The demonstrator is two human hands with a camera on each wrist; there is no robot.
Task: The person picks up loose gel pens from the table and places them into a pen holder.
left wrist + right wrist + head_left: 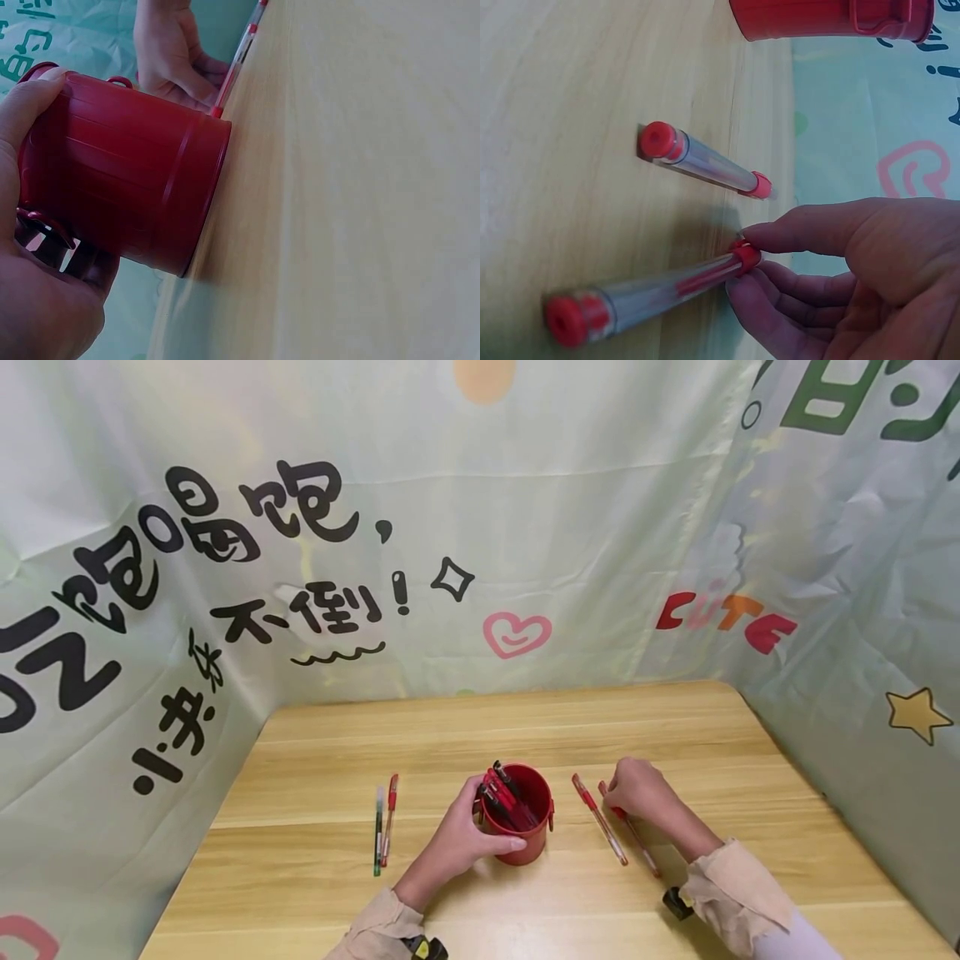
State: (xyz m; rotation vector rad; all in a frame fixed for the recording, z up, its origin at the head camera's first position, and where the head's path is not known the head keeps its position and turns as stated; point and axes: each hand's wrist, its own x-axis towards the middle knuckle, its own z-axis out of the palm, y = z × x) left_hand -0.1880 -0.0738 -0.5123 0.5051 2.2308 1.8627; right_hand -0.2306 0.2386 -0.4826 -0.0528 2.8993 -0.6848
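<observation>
A red metal bucket (525, 847) stands upright on the table with several red and black pens (504, 797) leaning inside it. My left hand (459, 839) grips the bucket round its left side, thumb across the front; the left wrist view shows the bucket wall (120, 165) close up. To the right, my right hand (637, 789) pinches a red pen (660, 292) near its cap between thumb and fingers, the pen's tail end low at the table. Another red pen (600, 820) lies between that hand and the bucket.
Left of the bucket lie a green-tipped pen (378, 831) and a red pen (390, 820), side by side. The wooden table (315, 752) is enclosed by a printed cloth (592, 527) at the back and both sides.
</observation>
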